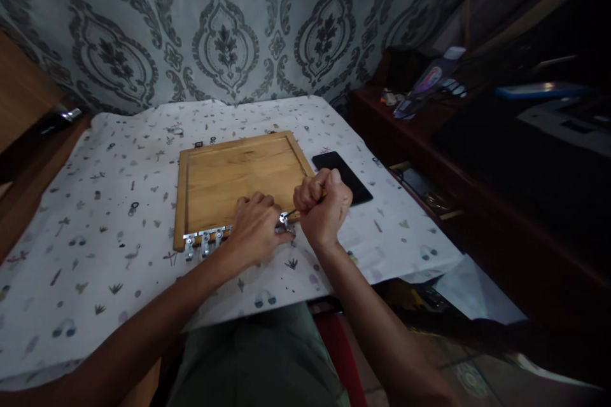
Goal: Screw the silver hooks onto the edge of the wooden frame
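Centrally, on patterned cloth (143, 152): one wooden board (243, 172), metal hooks (205, 243) along its near edge. Left hand (258, 222): laid over that edge, fingers bent; any grip cannot be told. Right hand (326, 206): fingers closed round a screwdriver (293, 212), tip at the rightmost hook (284, 219). Black tablet (351, 179): right of board.

A white cloth (143, 292) covers the table (90, 216), printed with small plants, birds and rainbows, its near edge hanging slightly wavy. Directly on the cloth, around the middle, a wooden board (238, 172) lies flat, a little askew. Just beside its right side lies a flat black object (356, 181), perhaps a tablet; dim light and partial cover make it hard to tell.
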A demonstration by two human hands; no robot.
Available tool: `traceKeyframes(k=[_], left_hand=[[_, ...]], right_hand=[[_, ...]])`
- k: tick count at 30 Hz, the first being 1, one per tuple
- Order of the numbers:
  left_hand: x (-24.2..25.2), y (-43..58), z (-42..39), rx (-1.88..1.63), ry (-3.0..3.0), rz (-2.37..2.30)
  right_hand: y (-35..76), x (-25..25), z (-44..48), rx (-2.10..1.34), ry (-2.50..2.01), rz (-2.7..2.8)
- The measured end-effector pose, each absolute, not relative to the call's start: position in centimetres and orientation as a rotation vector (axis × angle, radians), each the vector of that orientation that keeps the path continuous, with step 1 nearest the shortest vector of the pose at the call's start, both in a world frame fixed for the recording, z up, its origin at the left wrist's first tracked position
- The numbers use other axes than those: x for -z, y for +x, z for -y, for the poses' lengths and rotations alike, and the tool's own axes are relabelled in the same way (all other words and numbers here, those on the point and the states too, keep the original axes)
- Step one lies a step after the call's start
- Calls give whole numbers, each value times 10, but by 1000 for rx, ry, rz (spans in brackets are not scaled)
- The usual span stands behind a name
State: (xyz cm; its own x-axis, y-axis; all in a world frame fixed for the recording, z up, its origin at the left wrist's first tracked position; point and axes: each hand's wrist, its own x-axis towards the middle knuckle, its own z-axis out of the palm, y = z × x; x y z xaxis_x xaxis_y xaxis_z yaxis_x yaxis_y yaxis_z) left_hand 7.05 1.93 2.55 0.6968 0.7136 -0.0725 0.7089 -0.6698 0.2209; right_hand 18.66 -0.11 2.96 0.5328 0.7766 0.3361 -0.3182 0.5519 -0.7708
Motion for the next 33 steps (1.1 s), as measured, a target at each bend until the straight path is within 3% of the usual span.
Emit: traceKeyframes(k=[33], left_hand=[[-26, 70, -22, -64, 2637, -1091]], right_hand=[[186, -29, 0, -723, -680, 739]])
